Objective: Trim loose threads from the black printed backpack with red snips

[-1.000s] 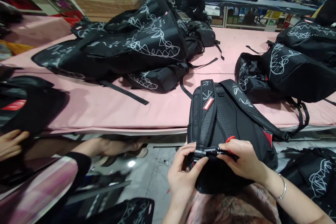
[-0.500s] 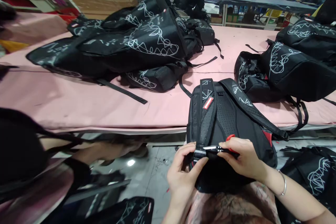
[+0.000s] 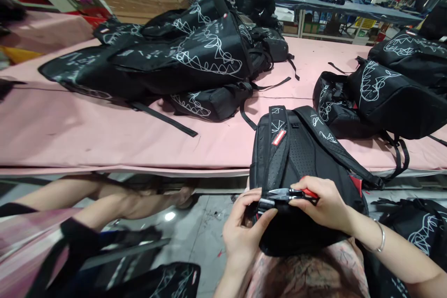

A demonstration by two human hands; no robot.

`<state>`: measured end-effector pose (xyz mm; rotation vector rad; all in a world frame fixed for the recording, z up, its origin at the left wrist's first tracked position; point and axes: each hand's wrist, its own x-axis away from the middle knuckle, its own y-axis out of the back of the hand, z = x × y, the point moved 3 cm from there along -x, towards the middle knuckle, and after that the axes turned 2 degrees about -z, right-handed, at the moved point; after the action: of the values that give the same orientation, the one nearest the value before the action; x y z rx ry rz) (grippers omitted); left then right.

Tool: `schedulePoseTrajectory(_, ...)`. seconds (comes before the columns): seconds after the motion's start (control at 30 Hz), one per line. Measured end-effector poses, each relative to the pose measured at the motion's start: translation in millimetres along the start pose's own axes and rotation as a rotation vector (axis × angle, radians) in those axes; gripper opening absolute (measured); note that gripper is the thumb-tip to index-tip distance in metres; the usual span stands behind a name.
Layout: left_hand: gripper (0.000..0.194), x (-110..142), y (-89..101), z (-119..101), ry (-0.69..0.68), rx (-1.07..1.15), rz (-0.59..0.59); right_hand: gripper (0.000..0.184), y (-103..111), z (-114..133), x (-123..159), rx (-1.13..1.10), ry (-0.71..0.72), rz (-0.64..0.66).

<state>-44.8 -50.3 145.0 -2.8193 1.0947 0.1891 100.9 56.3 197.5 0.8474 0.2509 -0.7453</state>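
Note:
A black backpack (image 3: 307,163) with white line drawings on its shoulder straps leans against the table edge in front of me, its back panel towards me. My left hand (image 3: 244,221) pinches the strap buckle (image 3: 266,204) at the lower end of the left shoulder strap (image 3: 277,163). My right hand (image 3: 323,205) is closed around thread snips (image 3: 288,194) with red on the handle. Their blades are apart and point left, right at the strap just above the buckle. Whether they touch the webbing, I cannot tell.
Black backpacks (image 3: 209,56) lie piled on the pink-covered table (image 3: 104,135), with more (image 3: 394,93) at the right. Another backpack (image 3: 419,228) sits low at my right. A person's bare legs (image 3: 115,200) are at the left, under the table edge. A cardboard box (image 3: 139,7) stands behind.
The snips' blades have spread apart near the buckle. Both hands stay almost in place. At the left, a large black shape has moved away, uncovering the other person's legs.

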Motion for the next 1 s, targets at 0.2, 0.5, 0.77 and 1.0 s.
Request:
schedulePoseTrajectory(0.2,0.024,0.3,1.4,4.2,-0.044,0.013,0.023,0.02,-10.9,-5.0,-10.7,0.044,0.091,0.028)
schedulePoseTrajectory(0.5,0.024,0.9,5.1,10.3,-0.04,-0.02,0.045,0.016,-7.9,-1.8,-12.3,0.096,0.168,-0.027)
schedulePoseTrajectory(0.77,0.022,0.2,5.2,6.2,-0.042,0.014,0.061,0.02,-8.6,1.3,-17.9,0.1,0.176,0.023)
schedulePoseTrajectory(1.0,0.031,-6.7,17.3,12.7,0.093,0.154,-0.113,0.029,-16.1,-12.4,-34.3,-0.305,-0.35,0.091)
